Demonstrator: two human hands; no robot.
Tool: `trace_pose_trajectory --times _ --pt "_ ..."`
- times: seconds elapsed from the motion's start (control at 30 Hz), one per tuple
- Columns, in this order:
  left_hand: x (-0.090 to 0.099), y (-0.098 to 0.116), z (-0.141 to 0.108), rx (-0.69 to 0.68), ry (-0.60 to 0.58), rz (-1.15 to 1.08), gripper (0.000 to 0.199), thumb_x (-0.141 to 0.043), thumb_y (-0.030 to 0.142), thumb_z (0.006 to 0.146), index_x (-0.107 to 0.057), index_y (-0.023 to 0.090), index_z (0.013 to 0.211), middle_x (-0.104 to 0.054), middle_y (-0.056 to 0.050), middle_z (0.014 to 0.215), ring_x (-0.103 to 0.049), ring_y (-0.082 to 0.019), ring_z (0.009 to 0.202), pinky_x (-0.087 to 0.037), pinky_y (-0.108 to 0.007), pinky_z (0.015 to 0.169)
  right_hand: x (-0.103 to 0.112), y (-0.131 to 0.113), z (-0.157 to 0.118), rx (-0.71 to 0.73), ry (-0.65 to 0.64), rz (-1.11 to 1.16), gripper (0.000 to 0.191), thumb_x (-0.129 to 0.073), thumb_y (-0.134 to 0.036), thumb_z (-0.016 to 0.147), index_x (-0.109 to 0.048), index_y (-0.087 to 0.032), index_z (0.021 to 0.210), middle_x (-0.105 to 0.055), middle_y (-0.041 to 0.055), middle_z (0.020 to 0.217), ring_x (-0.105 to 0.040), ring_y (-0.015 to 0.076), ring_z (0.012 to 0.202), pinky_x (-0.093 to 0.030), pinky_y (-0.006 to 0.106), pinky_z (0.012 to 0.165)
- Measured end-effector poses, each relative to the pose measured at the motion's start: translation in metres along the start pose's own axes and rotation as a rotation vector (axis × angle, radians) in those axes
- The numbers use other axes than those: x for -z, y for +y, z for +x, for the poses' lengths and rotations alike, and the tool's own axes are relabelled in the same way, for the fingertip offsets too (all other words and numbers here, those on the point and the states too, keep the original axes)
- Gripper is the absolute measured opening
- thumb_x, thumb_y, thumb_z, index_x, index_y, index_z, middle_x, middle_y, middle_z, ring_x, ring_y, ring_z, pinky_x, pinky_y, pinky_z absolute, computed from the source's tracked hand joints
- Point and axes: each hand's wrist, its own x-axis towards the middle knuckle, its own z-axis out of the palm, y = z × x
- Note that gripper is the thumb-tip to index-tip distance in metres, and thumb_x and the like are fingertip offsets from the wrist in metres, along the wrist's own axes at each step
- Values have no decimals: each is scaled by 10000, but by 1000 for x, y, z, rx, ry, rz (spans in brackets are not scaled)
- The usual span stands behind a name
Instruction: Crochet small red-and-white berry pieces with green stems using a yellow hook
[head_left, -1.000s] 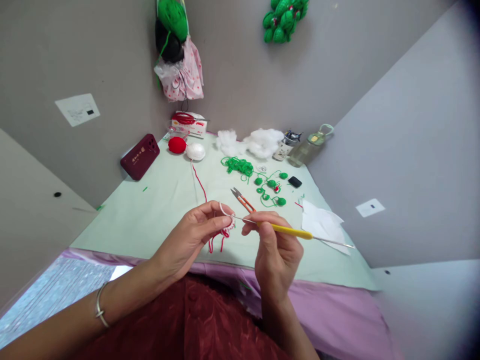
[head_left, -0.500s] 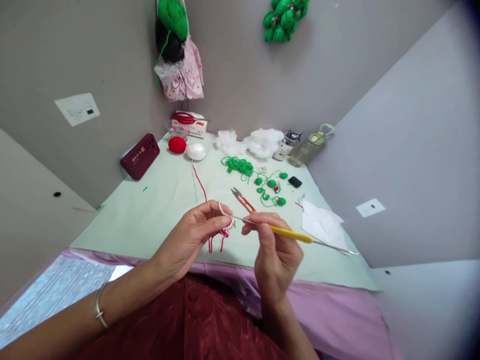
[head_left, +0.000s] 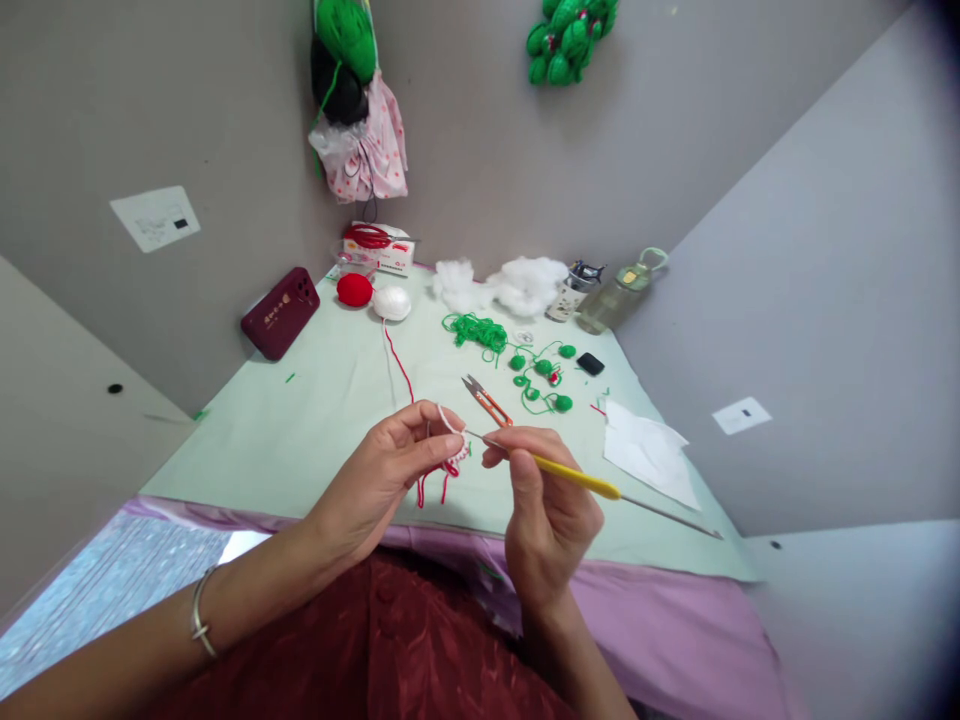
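My left hand (head_left: 386, 465) pinches a small red and white crochet piece (head_left: 456, 460) between thumb and fingers, with white yarn looped over the index finger. Red yarn tails dangle beneath it. In my right hand (head_left: 551, 510) is a crochet hook (head_left: 581, 477) with a yellow handle, held like a pen. Its thin tip meets the upper edge of the piece, partly hidden by my left thumb; whether it sits inside a stitch is too small to tell. Strands lead back to a red yarn ball (head_left: 354, 290) and a white yarn ball (head_left: 391, 302).
Orange thread snips (head_left: 489, 402) lie just beyond my hands. Farther back are green yarn (head_left: 476, 333), small green crocheted balls (head_left: 542, 367), white stuffing (head_left: 525, 285), a pen cup (head_left: 566, 300) and a bottle (head_left: 619, 292). A phone (head_left: 281, 313) leans at left; white paper (head_left: 649, 450) lies right.
The back end of the crochet hook has dipped downward as my right hand tilted and shifted slightly left. My left hand and the crochet piece stay nearly still.
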Motion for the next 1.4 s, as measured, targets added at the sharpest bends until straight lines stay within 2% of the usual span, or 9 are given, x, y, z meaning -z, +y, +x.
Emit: trace_pose_trajectory --times 0.17,0.37,0.73,1.0,1.2,1.4 --pt "-3 0 -1 -6 -7 3 195 -884 292 797 -766 199 923 -601 39 803 -513 -117 782 -413 -251 759 0 3 -2 12 -10 -10 243 -566 -99 1020 -748 -242 1093 -738 5 902 -688 153 825 -557 340 795" --pt "-4 0 -2 33 -35 -66 327 -888 269 810 -778 227 1115 -713 30 824 -602 -120 807 -437 -262 804 -5 6 -3 34 -26 33 274 -585 -84 1009 -750 -267 1129 -789 22 1033 -733 180 985 -592 367 898" --pt "-4 -3 -1 48 -53 -90 372 -903 256 802 -787 227 1154 -747 30 829 -640 -113 800 -461 -257 804 -7 9 -6 37 -25 43 331 -580 -54 1007 -748 -289 1168 -792 15 1063 -720 163 1000 -593 344 886" --pt "-4 -3 -1 44 -50 -88 412 -887 232 823 -768 240 1217 -729 46 817 -635 -99 797 -456 -249 815 -9 8 -5 39 -8 -1 297 -585 -66 1008 -751 -279 1133 -786 6 1023 -722 148 963 -599 315 861" --pt "-5 -2 -2 43 -57 -88 476 -889 241 819 -744 241 1272 -708 52 794 -629 -107 790 -457 -255 810 -9 6 -5 38 -7 -9 251 -581 -98 1016 -752 -265 1092 -802 22 1007 -743 172 954 -621 353 857" --pt "-4 -2 -4 60 -48 -28 479 -852 229 835 -733 245 1299 -714 25 883 -633 -130 840 -465 -278 840 -11 6 -5 24 45 7 253 -585 -106 1014 -764 -268 1091 -803 36 1001 -749 185 926 -631 376 825"
